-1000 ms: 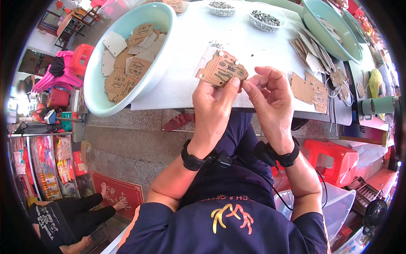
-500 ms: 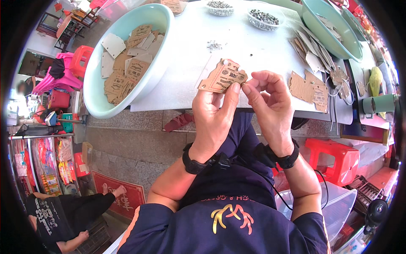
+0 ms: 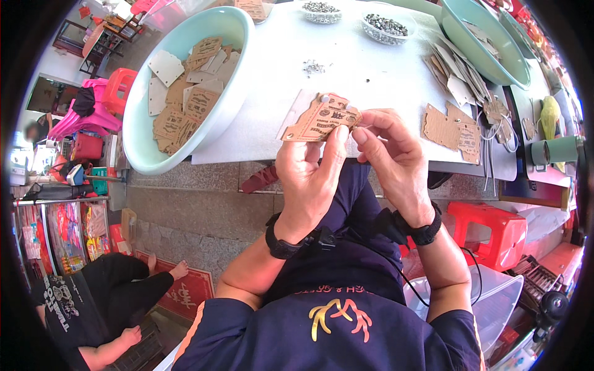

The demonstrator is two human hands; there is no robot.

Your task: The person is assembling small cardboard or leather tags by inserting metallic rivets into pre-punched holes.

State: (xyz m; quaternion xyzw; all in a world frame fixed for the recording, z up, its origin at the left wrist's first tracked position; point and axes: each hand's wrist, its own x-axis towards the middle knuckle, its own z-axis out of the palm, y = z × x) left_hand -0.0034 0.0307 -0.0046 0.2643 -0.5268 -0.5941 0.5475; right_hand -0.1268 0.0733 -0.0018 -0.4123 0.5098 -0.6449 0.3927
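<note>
My left hand is closed on a brown printed cardboard tag with a cut-out wavy edge, the thumb pressing on its face. A pale tag back shows at its upper left, and a small whitish round stud sits near its top edge. My right hand is closed in a pinch at the tag's right edge, thumb against forefinger; whatever lies between those fingertips is too small to make out. Beyond the tag, a little heap of small shiny metal pieces lies on the white tabletop.
At left, a pale green basin holds many tags. Two clear tubs of small metal parts stand at the far side. Stacked tags, loose tags and another basin are at right. A person is at lower left.
The tag has shifted slightly left and tilted in my left hand. My right fingertips stay by its right edge. The person at lower left has moved slightly.
</note>
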